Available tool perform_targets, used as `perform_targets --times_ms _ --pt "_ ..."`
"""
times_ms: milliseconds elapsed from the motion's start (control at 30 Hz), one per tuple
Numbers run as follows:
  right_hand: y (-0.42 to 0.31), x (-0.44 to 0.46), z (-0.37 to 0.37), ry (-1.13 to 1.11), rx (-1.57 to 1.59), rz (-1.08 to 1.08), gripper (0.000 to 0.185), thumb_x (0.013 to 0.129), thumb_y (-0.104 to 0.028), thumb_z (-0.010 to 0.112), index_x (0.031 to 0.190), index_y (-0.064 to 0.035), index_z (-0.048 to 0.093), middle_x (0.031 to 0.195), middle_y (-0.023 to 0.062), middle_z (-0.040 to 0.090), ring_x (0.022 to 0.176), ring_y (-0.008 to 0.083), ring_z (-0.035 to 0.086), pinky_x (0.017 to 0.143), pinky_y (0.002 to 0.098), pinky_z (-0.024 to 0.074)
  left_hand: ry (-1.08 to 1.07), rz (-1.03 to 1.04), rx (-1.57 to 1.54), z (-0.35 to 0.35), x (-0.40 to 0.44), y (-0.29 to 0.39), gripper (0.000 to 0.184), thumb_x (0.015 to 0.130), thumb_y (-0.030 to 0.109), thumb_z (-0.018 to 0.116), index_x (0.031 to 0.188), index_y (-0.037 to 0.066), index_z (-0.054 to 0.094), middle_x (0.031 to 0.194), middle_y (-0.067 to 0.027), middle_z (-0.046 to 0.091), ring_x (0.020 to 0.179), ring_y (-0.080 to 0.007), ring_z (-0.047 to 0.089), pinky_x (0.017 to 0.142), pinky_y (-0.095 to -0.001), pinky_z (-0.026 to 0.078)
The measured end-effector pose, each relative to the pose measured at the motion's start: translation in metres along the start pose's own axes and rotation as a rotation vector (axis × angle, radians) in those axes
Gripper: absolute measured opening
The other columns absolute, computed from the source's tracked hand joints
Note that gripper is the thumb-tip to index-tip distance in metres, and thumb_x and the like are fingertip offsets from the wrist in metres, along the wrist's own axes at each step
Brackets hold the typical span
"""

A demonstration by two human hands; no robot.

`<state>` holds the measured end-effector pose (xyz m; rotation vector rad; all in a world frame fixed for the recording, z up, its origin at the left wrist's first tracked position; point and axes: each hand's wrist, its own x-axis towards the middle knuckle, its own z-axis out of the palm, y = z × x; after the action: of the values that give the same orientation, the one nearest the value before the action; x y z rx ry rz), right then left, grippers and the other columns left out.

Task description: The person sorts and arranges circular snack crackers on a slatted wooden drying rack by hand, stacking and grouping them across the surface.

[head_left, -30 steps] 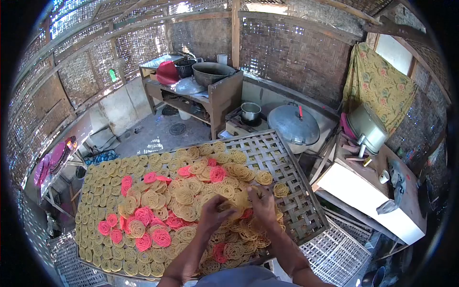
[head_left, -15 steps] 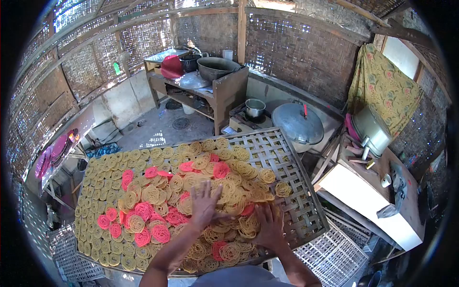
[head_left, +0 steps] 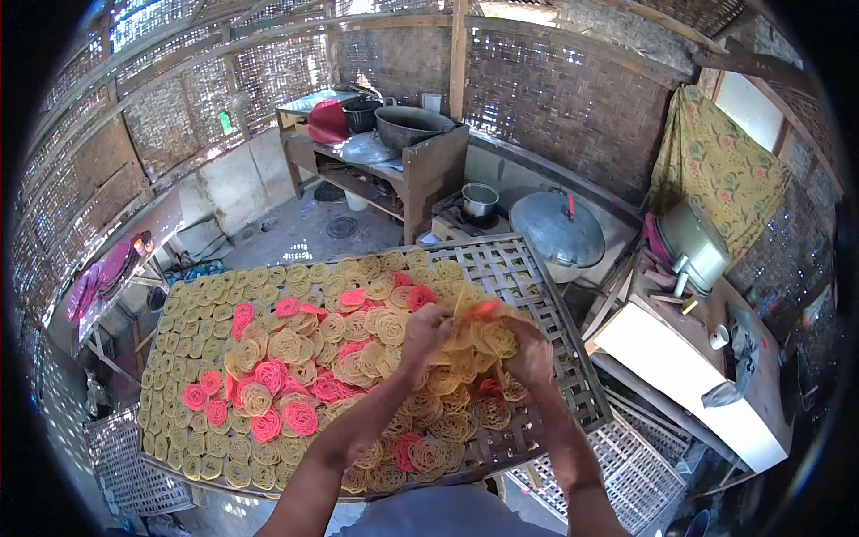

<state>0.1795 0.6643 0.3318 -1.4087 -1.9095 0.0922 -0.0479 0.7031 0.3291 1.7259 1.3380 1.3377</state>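
Note:
A woven bamboo tray [head_left: 559,358] bears flat yellow noodle-like coils [head_left: 291,345] and some pink coils [head_left: 300,417], in rows on the left and heaped at the middle. Near the heap's right side, my left hand [head_left: 427,338] and my right hand [head_left: 530,356] are raised, with a bunch of yellow coils [head_left: 474,340] gripped between them. One pink piece shows at the bunch's top. Both hands have their fingers curled against the bunch, which partly hides the fingertips.
Behind the tray stand a large lidded pan [head_left: 557,230], a small pot [head_left: 480,199] and a wooden shelf unit [head_left: 435,174] with a wide pan [head_left: 412,125]. At the right is a white-sided table [head_left: 689,380]. More woven racks [head_left: 617,465] lie below.
Both hands were spread flat over the heap; they have now closed on a bunch of coils and lifted it. More bare weave shows at the tray's right.

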Motion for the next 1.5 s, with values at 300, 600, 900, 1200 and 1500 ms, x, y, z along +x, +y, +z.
perform_targets --times_ms 300,600,900,1200,1500 --pt "-0.031 -0.026 -0.043 -0.162 -0.201 -0.122 0.087 0.079 -0.044 0.076 0.149 -0.0071 0.041 0.154 0.0235 0.034 0.144 0.0453 0.028 0.118 0.065 0.0159 -0.296 0.131 0.532 -0.089 -0.068 0.011 0.103 0.076 0.057 0.078 0.155 0.009 0.032 0.158 -0.0279 0.027 0.148 -0.043 0.025 0.12 -0.051 0.023" --pt "-0.076 -0.11 0.022 -0.7 -0.106 -0.444 0.111 0.067 -0.078 0.068 0.156 -0.0222 0.033 0.161 0.0222 0.023 0.15 0.0437 0.016 0.117 0.0673 0.0088 -0.649 0.171 0.705 -0.097 -0.202 0.016 0.108 0.074 0.071 0.07 0.157 0.016 0.029 0.162 -0.0299 0.012 0.152 -0.0463 0.007 0.12 -0.0622 0.006" --pt "-0.045 -0.053 0.061 -0.316 -0.089 -0.698 0.077 0.061 -0.027 0.084 0.133 -0.018 0.06 0.129 0.0081 0.059 0.114 0.0305 0.059 0.094 0.0442 0.0504 -0.345 0.158 0.474 -0.089 -0.166 0.015 0.08 0.069 0.036 0.085 0.139 0.014 0.054 0.151 -0.0184 0.04 0.136 -0.0379 0.043 0.113 -0.0533 0.034" --pt "-0.043 0.004 0.045 -0.192 0.333 -0.377 0.034 0.076 -0.021 0.081 0.107 -0.0079 0.073 0.093 0.0113 0.072 0.085 0.0268 0.07 0.085 0.0381 0.0552 0.078 0.049 0.545 -0.103 -0.123 -0.004 0.088 0.069 0.015 0.085 0.148 0.015 0.044 0.145 -0.0193 0.048 0.126 -0.0406 0.052 0.106 -0.0472 0.044" --pt "-0.065 0.052 -0.022 -0.623 0.225 -0.147 0.058 0.081 -0.054 0.074 0.112 -0.0046 0.072 0.106 0.0142 0.073 0.097 0.0285 0.072 0.087 0.0378 0.0548 0.161 -0.184 0.802 -0.091 -0.227 0.04 0.114 0.07 0.046 0.085 0.158 0.011 0.022 0.159 -0.0316 0.018 0.15 -0.0477 0.013 0.121 -0.0583 0.013"
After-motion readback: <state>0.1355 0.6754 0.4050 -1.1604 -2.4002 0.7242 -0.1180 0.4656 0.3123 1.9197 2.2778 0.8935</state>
